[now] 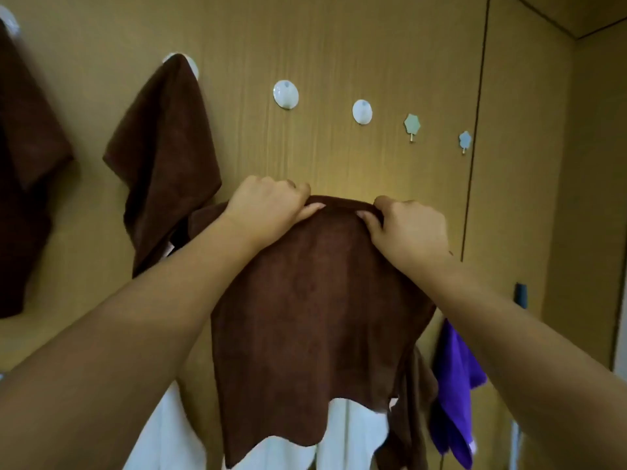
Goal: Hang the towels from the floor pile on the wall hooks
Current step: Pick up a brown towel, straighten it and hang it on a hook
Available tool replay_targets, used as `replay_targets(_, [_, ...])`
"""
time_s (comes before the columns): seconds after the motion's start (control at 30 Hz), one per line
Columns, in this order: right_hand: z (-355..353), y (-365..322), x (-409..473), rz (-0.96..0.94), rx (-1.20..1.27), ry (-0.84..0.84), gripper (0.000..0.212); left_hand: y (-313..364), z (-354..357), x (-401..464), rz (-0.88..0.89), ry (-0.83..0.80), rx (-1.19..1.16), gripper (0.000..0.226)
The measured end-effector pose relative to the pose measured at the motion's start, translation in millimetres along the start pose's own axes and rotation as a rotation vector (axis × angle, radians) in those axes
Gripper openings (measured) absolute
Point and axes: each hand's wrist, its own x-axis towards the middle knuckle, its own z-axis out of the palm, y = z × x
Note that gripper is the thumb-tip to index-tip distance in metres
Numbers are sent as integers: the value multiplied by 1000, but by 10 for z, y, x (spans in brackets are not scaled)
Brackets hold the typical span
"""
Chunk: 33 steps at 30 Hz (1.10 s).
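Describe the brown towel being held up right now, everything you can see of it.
The held brown towel is dark brown, soft terry-like cloth, plain and unpatterned. It hangs spread flat toward the camera, below the row of bare hooks, its lower edge uneven. The left hand and right hand both pinch its top edge, close together, bunching it slightly between them. Its left edge overlaps a towel already hung; white cloth shows below it.
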Motion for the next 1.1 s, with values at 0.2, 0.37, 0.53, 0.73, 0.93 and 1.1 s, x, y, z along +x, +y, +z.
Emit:
replay_targets(0.2, [437, -89, 620, 72, 200, 27, 43, -368, 370, 411, -73, 26, 97, 48])
replay_targets(0.37, [697, -151, 1206, 56, 335, 81, 47, -722, 552, 768, -155, 69, 110, 45])
replay_targets(0.53, [876, -162, 1732, 72, 401, 176, 46, -927, 612, 1104, -231, 100, 107, 40])
replay_targets(0.73, [1041, -138, 2190, 9, 448, 250, 47, -1072, 734, 1379, -310, 50, 99, 41])
replay_targets(0.93, [1099, -181, 2636, 24, 593, 262, 45, -1296, 767, 1694, -401, 104, 25, 41])
replay_targets(1.1, [1051, -211, 2956, 114, 791, 179, 46, -1397, 823, 1973, -586, 157, -157, 47])
